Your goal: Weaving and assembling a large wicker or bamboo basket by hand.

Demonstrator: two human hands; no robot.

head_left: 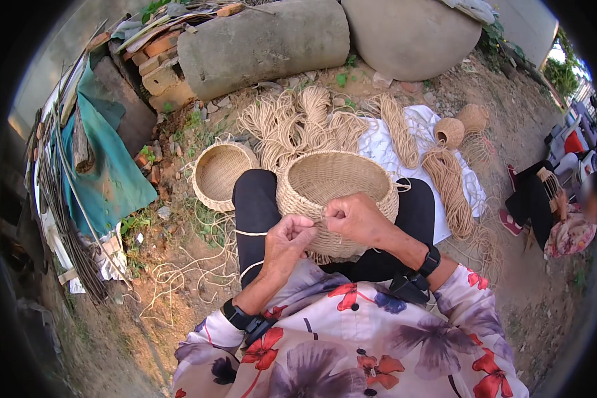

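A round woven basket (pixel 339 174) of tan cord rests on my lap between my knees, its open top facing up. At its near rim my left hand (pixel 289 239) is closed in a pinch. A pale cord (pixel 251 233) runs into that hand from the left, across my thigh. Just to the right, my right hand (pixel 363 220) is closed too, its fingertips against the rim. Whatever those right fingers grip is hidden behind the knuckles. The two hands nearly touch.
A smaller woven basket (pixel 224 174) sits beside my left knee. Cord bundles (pixel 282 123) lie beyond, some on a white cloth (pixel 418 123). Loose strands (pixel 179 275) trail on the ground at left. Two small woven pieces (pixel 450 132) lie far right. Another person (pixel 567 215) sits at right.
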